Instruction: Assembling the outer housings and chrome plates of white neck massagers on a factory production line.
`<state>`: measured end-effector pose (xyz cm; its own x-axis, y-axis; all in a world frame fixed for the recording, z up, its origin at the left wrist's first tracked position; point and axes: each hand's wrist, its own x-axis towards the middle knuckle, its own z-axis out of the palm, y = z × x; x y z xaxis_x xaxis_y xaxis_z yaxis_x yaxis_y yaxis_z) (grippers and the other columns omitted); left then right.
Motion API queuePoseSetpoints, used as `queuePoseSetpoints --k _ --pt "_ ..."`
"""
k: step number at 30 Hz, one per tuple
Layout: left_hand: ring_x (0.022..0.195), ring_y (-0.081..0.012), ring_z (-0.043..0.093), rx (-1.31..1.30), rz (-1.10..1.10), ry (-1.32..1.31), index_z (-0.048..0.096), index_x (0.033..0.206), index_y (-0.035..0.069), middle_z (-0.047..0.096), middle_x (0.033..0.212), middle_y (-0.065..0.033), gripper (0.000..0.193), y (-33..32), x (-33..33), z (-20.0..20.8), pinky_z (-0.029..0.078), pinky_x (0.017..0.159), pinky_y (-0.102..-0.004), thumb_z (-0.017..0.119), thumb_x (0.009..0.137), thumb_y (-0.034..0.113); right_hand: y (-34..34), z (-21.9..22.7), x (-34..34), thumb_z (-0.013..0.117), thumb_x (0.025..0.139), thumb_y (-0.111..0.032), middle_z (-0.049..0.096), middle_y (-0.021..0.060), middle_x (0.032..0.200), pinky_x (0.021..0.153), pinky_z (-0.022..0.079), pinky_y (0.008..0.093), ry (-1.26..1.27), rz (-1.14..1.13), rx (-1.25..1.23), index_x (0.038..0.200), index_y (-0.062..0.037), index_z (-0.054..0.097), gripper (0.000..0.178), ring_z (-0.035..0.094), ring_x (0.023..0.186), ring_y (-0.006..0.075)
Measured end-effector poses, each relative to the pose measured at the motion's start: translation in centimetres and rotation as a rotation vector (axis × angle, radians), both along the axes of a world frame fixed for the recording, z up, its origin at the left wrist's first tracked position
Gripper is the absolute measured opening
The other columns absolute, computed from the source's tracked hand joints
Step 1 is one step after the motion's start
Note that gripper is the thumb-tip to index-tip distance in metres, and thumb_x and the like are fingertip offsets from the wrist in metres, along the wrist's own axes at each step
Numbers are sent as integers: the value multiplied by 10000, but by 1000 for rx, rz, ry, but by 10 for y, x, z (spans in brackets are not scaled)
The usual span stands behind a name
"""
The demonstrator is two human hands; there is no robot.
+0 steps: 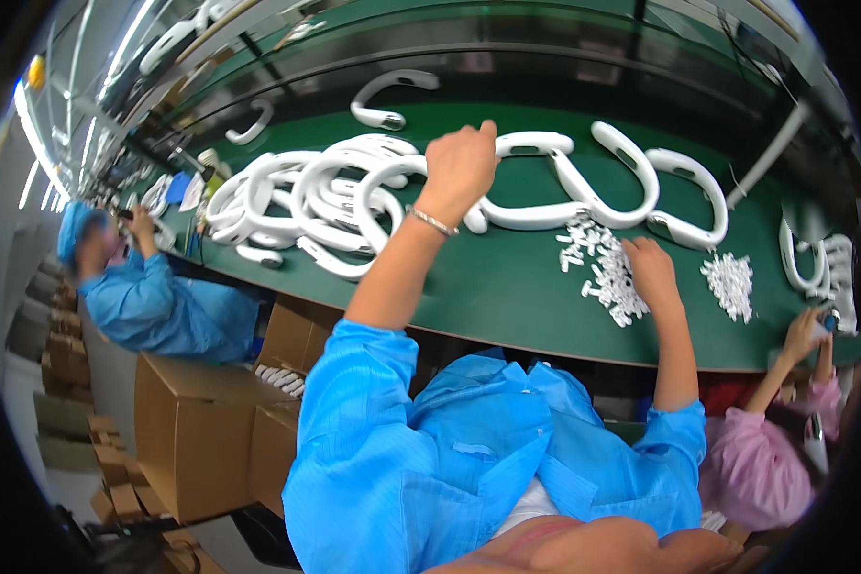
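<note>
White C-shaped bands that look like neck fans cover the green bench. My left hand (461,170), a bracelet at its wrist, is closed over the curve of one white neck fan (536,218); its palm side is hidden. To the right, my right hand (651,273) rests with fingers curled at the edge of a pile of small white plastic pieces (610,277). Its fingertips are partly hidden, so any piece between them does not show. Just beyond lie two more neck fans, one curved (641,196) and one further right (713,201).
A heap of neck fans (301,196) fills the bench's left. A second pile of small white pieces (730,285) lies right. Cardboard boxes (201,430) stand below the left edge. Co-workers in blue (167,306) and pink (756,469) sit at either side. A post (770,153) rises at right.
</note>
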<state>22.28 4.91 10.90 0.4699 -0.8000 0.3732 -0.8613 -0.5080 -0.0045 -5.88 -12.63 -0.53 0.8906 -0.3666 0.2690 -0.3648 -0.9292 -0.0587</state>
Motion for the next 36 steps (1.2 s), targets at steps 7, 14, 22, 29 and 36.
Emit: queuePoseSetpoints --k 7,14,22,29,36 --pt "918 -311 653 210 328 6 690 929 107 674 971 -147 233 -14 183 28 525 760 -410 678 747 252 -11 -10 -3 575 740 -3 580 131 813 671 470 388 -188 -21 210 906 -22 638 179 579 780 304" --pt "1062 -369 573 143 562 206 626 1063 11 605 1105 -233 326 -56 389 -58 479 878 -442 542 773 133 -27 -8 -23 586 747 41 623 143 809 662 476 333 -370 -150 649 883 29 642 147 607 726 284" --pt "1025 -395 579 430 389 183 604 1120 44 604 1091 -237 313 -79 457 -144 467 846 -470 454 896 203 -41 -16 -12 585 804 -22 634 111 824 583 460 276 -527 -222 1047 873 20 667 115 585 641 177" --pt "1107 -328 563 369 469 23 589 1163 52 569 1190 -224 479 -65 433 -94 464 881 -426 362 938 409 -41 -23 -26 555 838 -23 617 31 706 468 382 191 -893 -396 1274 914 4 653 127 498 539 61" --pt "700 -191 638 -374 -94 1112 582 1023 -30 648 862 -120 259 -83 190 6 532 572 -329 623 815 120 -35 -14 -44 544 886 -28 610 75 784 450 373 196 -1149 -229 1294 975 32 614 128 488 546 74"
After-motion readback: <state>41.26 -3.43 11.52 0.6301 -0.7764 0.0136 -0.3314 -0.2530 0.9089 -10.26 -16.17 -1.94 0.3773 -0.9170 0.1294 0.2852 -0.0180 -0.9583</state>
